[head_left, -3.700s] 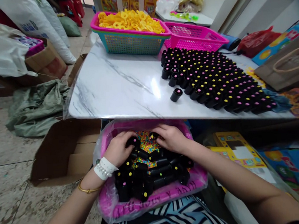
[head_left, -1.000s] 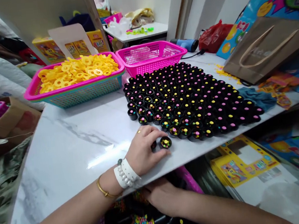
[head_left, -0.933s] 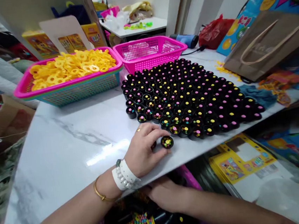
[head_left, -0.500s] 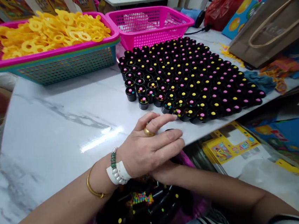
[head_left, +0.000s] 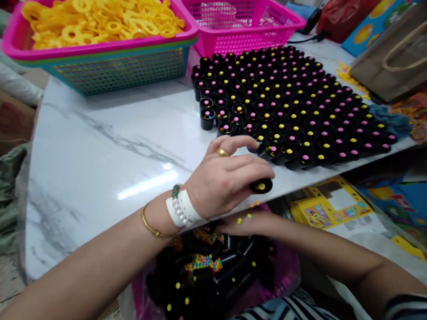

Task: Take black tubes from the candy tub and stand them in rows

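Your left hand (head_left: 215, 182) is gripping a cup (head_left: 262, 186) at the edge of the table (head_left: 69, 189); your right hand (head_left: 238, 224) (can't tell its grip) is hanging lower.

The left hand (head_left: 225, 179) wears a gold ring (head_left: 222, 152); just behind it come a white band (head_left: 190, 205), a pearly-and-green beaded bracelet (head_left: 176, 191), then a gold bangle (head_left: 146, 222). Farther back, the clothing (head_left: 276, 319) is striped black, white and blue.

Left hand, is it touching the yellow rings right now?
No, the left hand is at a black cup, well apart from the yellow rings.
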Motion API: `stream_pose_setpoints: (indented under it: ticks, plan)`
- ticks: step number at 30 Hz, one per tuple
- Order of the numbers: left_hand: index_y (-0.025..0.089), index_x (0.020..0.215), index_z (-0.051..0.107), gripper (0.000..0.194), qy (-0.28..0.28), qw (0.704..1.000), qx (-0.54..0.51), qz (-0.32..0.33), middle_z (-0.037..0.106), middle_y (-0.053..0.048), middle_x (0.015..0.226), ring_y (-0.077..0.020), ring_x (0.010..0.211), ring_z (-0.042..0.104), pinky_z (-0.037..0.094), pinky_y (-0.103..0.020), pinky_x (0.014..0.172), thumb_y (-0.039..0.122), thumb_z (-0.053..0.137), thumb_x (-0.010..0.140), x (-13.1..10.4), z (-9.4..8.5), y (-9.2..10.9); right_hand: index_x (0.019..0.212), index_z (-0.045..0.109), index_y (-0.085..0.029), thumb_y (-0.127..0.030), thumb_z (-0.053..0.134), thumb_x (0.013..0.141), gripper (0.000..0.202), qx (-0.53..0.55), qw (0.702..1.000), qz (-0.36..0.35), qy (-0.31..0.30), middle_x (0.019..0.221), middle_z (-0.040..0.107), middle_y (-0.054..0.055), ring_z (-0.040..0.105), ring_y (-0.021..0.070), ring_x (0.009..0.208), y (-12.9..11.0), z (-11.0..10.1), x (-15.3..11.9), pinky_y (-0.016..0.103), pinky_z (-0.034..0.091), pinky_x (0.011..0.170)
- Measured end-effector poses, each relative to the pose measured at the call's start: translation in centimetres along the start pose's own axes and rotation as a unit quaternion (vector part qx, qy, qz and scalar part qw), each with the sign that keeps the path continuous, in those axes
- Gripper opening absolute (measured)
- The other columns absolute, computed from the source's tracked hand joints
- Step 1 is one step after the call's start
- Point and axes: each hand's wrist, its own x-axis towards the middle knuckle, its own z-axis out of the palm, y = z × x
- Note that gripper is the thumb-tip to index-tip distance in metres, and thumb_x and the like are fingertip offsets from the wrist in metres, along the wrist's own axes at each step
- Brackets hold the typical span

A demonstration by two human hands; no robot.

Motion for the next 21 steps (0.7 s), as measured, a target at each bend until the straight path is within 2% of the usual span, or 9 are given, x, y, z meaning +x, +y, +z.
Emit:
stream_pose_setpoints:
  ticks: [1,3,4,6,9,12,14,17,21]
  plan:
    - [0.026,0.107,0.066,0.021,-0.004,0.999,-0.026,-0.021,0.072,0.0,0.11,-0.0225,0.125,0.05,0.03,-0.043,0.109,0.024,0.059,0.088,0.2,-0.2,-0.3,0.113,0.064,-0.026,-0.031,0.073,0.08,0.035,0.038,0.997,0.006,-0.069,0.108,0.071,0.002,0.067,0.0225,0.1,0.0,0.0,0.2,0.034,0.057,0.087]
    - [0.026,0.108,0.067,0.024,-0.009,0.996,-0.07,-0.05,0.072,-0.001,0.108,-0.0223,0.123,0.051,0.033,-0.042,0.108,0.025,0.062,0.084,0.4,-0.8,-0.7,0.119,0.062,-0.027,-0.024,0.067,0.083,0.036,0.12,0.972,0.036,-0.198,0.111,0.071,-0.001,0.067,0.0189,0.1,-0.2,0.0,0.1,0.03,0.056,0.088]
    - [0.026,0.108,0.067,0.025,-0.006,0.995,-0.087,-0.057,0.072,-0.001,0.108,-0.0221,0.121,0.052,0.034,-0.041,0.107,0.025,0.064,0.083,0.5,-1.0,-0.9,0.121,0.061,-0.027,-0.021,0.064,0.085,0.036,0.141,0.962,0.054,-0.229,0.113,0.07,-0.002,0.066,0.0183,0.102,-0.3,0.1,-0.1,0.03,0.054,0.091]
    - [0.026,0.108,0.067,0.028,0.005,0.991,-0.114,-0.063,0.072,-0.001,0.105,-0.022,0.12,0.052,0.037,-0.041,0.106,0.025,0.067,0.081,0.6,-1.5,-1.2,0.122,0.062,-0.026,-0.017,0.056,0.088,0.035,0.114,0.969,0.069,-0.208,0.121,0.067,0.0,0.062,0.0203,0.112,-0.3,0.4,-0.4,0.036,0.048,0.101]
    - [0.026,0.109,0.068,0.03,0.013,0.988,-0.139,-0.067,0.072,-0.002,0.102,-0.0226,0.118,0.052,0.038,-0.042,0.105,0.023,0.068,0.079,0.7,-1.7,-1.4,0.128,0.058,-0.027,-0.013,0.044,0.092,0.041,-0.001,0.993,0.05,-0.106,0.137,0.057,0.002,0.046,0.0228,0.131,0.1,1.3,-0.1,0.044,0.034,0.113]
    - [0.025,0.109,0.068,0.03,0.017,0.987,-0.151,-0.06,0.073,-0.003,0.1,-0.0227,0.114,0.054,0.04,-0.042,0.103,0.022,0.069,0.078,0.7,-1.6,-1.5,0.14,0.046,-0.027,-0.012,0.04,0.093,0.05,-0.073,0.996,0.033,-0.046,0.145,0.049,0.002,0.038,0.0221,0.138,0.6,2.3,1.1,0.043,0.029,0.118]
    - [0.023,0.107,0.068,0.031,0.02,0.987,-0.147,-0.055,0.073,-0.004,0.098,-0.0228,0.111,0.055,0.042,-0.042,0.101,0.024,0.072,0.077,0.6,-1.6,-1.5,0.142,0.043,-0.029,-0.007,0.039,0.092,0.055,-0.101,0.994,0.048,-0.021,0.146,0.048,0.0,0.038,0.0214,0.138,0.7,3.2,1.8,0.04,0.029,0.119]
    - [0.021,0.104,0.068,0.032,0.031,0.989,-0.137,-0.049,0.073,-0.004,0.096,-0.022,0.104,0.058,0.044,-0.04,0.097,0.031,0.075,0.075,0.8,-1.7,-1.5,0.142,0.043,-0.03,0.002,0.036,0.087,0.063,-0.11,0.992,0.052,-0.015,0.145,0.049,0.0,0.041,0.0213,0.137,0.5,4.5,1.9,0.039,0.029,0.119]
    - [0.02,0.104,0.067,0.036,0.054,0.991,-0.11,-0.048,0.073,-0.004,0.095,-0.019,0.094,0.063,0.045,-0.039,0.097,0.04,0.076,0.075,1.2,-2.5,-1.3,0.137,0.049,-0.027,-0.004,0.046,0.084,0.058,-0.05,0.997,0.019,-0.051,0.14,0.055,0.003,0.046,0.0249,0.132,-0.5,4.4,0.8,0.045,0.032,0.116]
